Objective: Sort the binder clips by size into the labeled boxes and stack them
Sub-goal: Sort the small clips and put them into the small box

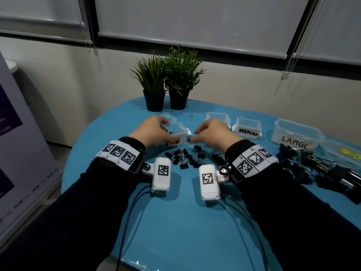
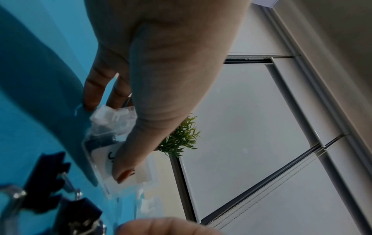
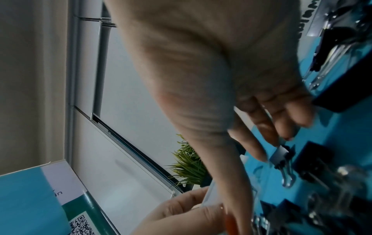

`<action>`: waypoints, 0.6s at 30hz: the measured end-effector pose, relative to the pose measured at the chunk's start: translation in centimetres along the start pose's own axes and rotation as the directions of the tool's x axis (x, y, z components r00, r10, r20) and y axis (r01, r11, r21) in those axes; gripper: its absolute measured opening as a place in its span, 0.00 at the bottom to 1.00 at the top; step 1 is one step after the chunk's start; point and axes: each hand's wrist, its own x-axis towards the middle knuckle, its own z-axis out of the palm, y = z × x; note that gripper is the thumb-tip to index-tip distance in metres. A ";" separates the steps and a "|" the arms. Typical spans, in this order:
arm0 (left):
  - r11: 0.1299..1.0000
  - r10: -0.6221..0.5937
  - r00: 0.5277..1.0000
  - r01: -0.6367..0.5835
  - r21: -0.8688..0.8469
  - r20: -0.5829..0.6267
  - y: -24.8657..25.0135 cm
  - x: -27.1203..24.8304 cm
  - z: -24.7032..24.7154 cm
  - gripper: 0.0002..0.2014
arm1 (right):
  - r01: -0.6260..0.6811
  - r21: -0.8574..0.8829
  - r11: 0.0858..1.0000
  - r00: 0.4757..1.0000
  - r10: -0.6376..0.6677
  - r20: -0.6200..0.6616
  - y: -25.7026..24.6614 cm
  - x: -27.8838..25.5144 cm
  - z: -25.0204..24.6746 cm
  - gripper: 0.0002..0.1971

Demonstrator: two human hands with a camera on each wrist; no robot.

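Note:
A small clear box with a white label sits tilted at the table's middle. My left hand grips it, thumb on the label and fingers on the far side; the left wrist view shows this hand round the box. My right hand is just right of the box with fingers nearly straight and holds nothing; its thumb reaches the box's near corner. In the right wrist view its fingers hover over a small clip. Several small black binder clips lie below both hands.
A clear box marked MEDIUM and a bigger one marked LARGE stand to the right, with another clear box behind. A heap of large clips lies at the right edge. Two potted plants stand at the back.

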 end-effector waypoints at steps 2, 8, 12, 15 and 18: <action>1.000 -0.013 1.000 0.013 0.003 -0.018 -0.1 0.1 0.0 0.37 | -0.002 -0.136 0.991 0.989 0.022 0.146 0.2 -0.7 0.2 0.29; 1.000 -0.019 1.000 0.019 -0.012 -0.006 0.1 -0.2 0.0 0.36 | 0.145 -0.043 0.989 0.963 -0.131 0.234 0.5 -0.5 1.1 0.14; 1.000 0.002 1.000 -0.001 -0.023 0.031 0.6 -0.5 0.0 0.35 | 0.180 -0.061 0.982 0.965 -0.164 0.204 0.8 0.0 1.1 0.09; 1.000 0.016 0.999 -0.016 -0.017 0.048 0.7 -0.6 0.1 0.33 | 0.174 -0.046 0.984 0.972 -0.164 0.169 0.8 0.2 1.1 0.08; 0.999 0.028 0.999 -0.027 -0.021 0.045 0.6 -0.5 0.2 0.33 | 0.121 0.102 0.987 0.980 -0.136 0.146 1.0 0.5 0.7 0.08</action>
